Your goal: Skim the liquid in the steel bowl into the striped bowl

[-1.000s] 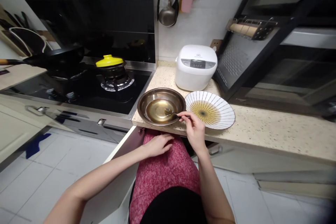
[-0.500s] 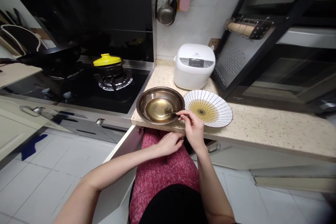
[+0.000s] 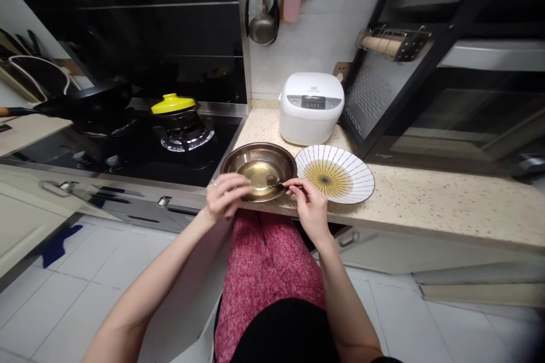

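Note:
A shallow metal bowl point(image 3: 279, 152) with clear yellowish liquid at its bottom stands at the counter's front edge. My right hand point(image 3: 312, 201) pinches the handle of a small spoon point(image 3: 272, 180), whose head dips into the bowl. At the bowl's left front rim is my left hand point(image 3: 225, 195), its fingers stretched out over the edge and slightly blurred; whether they touch the metal I cannot tell. Just right of the bowl lies a white plate point(image 3: 360, 181) with dark radiating lines and a yellow centre, close by my right hand.
A white rice cooker point(image 3: 312, 116) stands behind the plate. To the left, a yellow-lidded pot point(image 3: 174, 105) and a black wok point(image 3: 91, 99) sit on the stove point(image 3: 200, 161). An oven point(image 3: 460, 125) fills the right side. Below the counter, a cabinet door stands ajar.
My left hand has risen from near my lap and moved left to the bowl's rim, fingers extending. My right hand keeps the spoon in the bowl. The view has shifted slightly.

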Action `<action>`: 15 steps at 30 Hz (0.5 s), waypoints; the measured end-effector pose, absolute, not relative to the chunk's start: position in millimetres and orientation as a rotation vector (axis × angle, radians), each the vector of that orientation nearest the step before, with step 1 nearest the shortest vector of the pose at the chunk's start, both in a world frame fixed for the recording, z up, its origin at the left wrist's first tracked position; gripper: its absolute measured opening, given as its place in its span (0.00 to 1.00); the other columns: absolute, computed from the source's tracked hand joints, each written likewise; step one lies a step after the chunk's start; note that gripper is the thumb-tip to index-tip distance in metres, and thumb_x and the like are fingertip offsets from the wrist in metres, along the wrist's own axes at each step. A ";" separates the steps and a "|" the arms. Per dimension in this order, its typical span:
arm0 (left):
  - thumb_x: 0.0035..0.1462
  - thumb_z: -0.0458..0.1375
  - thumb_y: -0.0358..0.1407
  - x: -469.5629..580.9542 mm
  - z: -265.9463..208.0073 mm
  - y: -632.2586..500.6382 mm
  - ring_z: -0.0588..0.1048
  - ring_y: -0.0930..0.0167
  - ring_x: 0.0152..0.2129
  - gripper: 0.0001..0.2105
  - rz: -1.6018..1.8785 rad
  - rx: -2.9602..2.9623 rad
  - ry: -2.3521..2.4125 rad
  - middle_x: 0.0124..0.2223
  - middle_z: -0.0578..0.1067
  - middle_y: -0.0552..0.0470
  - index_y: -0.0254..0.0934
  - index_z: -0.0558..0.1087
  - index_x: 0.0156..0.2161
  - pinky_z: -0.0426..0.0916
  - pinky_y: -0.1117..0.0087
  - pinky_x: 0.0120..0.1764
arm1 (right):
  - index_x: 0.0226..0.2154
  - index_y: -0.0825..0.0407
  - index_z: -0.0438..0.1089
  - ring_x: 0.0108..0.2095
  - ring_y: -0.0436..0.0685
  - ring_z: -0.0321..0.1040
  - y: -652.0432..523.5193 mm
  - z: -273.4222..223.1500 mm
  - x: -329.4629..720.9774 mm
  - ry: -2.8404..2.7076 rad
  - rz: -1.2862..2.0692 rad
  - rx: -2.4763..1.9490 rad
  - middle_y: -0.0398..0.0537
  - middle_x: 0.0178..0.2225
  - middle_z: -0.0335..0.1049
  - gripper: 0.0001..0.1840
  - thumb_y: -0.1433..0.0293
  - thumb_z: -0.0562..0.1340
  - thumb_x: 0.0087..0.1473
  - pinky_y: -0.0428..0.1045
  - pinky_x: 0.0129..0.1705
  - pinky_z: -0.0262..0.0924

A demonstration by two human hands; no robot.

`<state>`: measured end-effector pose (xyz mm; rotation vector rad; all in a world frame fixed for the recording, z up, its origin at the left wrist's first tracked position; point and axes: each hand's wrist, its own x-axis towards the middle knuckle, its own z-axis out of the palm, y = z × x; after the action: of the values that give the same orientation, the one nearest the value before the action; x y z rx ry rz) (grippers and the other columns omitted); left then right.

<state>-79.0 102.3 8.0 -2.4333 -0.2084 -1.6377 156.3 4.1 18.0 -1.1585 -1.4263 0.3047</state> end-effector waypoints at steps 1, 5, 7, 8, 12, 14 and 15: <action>0.69 0.52 0.32 -83.5 6.5 112.9 0.79 0.64 0.45 0.13 -1.661 -2.413 -0.309 0.44 0.81 0.45 0.39 0.79 0.49 0.77 0.60 0.47 | 0.38 0.48 0.75 0.32 0.52 0.74 3.7 17.9 156.1 -1.423 0.307 -1.159 0.44 0.34 0.77 0.09 0.70 0.58 0.66 0.47 0.38 0.66; 0.70 0.49 0.38 -91.5 -2.9 138.8 0.78 0.60 0.47 0.16 -1.651 -2.504 -0.463 0.45 0.80 0.43 0.38 0.79 0.48 0.74 0.54 0.50 | 0.38 0.48 0.75 0.32 0.52 0.74 3.0 16.7 155.1 -1.402 0.331 -1.146 0.43 0.33 0.77 0.09 0.70 0.58 0.66 0.47 0.38 0.66; 0.71 0.47 0.42 -91.7 -5.6 141.9 0.78 0.60 0.46 0.18 -1.627 -2.594 -0.438 0.45 0.81 0.43 0.37 0.79 0.48 0.71 0.50 0.55 | 0.38 0.48 0.75 0.32 0.51 0.74 3.3 15.0 154.5 -1.386 0.356 -1.137 0.43 0.33 0.77 0.09 0.70 0.59 0.65 0.47 0.38 0.66; 0.71 0.47 0.44 -91.6 -6.1 142.2 0.79 0.61 0.46 0.20 -1.610 -2.647 -0.410 0.44 0.81 0.44 0.37 0.79 0.48 0.70 0.48 0.57 | 0.38 0.48 0.75 0.32 0.51 0.74 3.5 13.8 154.2 -1.377 0.371 -1.137 0.43 0.34 0.77 0.08 0.70 0.59 0.65 0.47 0.38 0.66; 0.68 0.48 0.56 -94.3 -5.5 143.5 0.81 0.60 0.43 0.27 -1.558 -2.806 -0.356 0.41 0.82 0.44 0.36 0.79 0.46 0.66 0.46 0.60 | 0.38 0.47 0.76 0.35 0.53 0.74 4.1 8.9 153.1 -1.340 0.442 -1.144 0.44 0.37 0.78 0.05 0.69 0.62 0.63 0.48 0.41 0.66; 0.64 0.50 0.63 -98.3 -4.8 146.2 0.81 0.59 0.43 0.31 -1.537 -2.866 -0.394 0.40 0.82 0.44 0.37 0.80 0.44 0.66 0.46 0.61 | 0.38 0.47 0.76 0.35 0.53 0.73 4.4 7.4 152.5 -1.324 0.483 -1.133 0.44 0.37 0.77 0.06 0.69 0.62 0.63 0.49 0.41 0.66; 0.62 0.51 0.64 -100.8 -4.5 148.0 0.80 0.58 0.44 0.32 -1.532 -2.892 -0.425 0.40 0.82 0.44 0.37 0.80 0.44 0.65 0.45 0.61 | 0.38 0.47 0.76 0.35 0.52 0.73 4.7 6.9 152.1 -1.316 0.503 -1.124 0.44 0.37 0.77 0.06 0.69 0.62 0.63 0.48 0.40 0.66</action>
<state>-100.8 148.0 -4.5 -2.8921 -0.4251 -1.5325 152.1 4.7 6.9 -1.1237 -1.3157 0.5028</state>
